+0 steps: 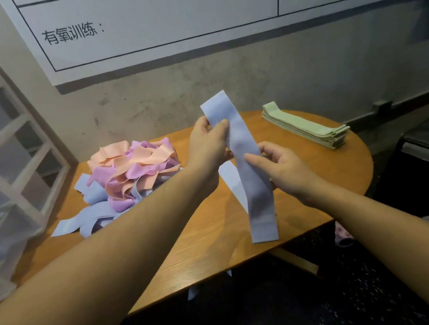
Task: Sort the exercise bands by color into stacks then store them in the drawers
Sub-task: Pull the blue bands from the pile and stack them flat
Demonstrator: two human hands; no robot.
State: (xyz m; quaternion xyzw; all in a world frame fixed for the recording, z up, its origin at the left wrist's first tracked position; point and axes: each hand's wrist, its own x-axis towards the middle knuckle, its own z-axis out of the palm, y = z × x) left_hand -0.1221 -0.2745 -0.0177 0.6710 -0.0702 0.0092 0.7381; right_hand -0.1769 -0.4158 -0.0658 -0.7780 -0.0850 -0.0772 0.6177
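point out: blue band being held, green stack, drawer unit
blue band [254, 184], head view, middle of the hanging strip.
green stack [309, 126], head view, top band, mid-length.
drawer unit [12, 127], head view, white frame bar at left.
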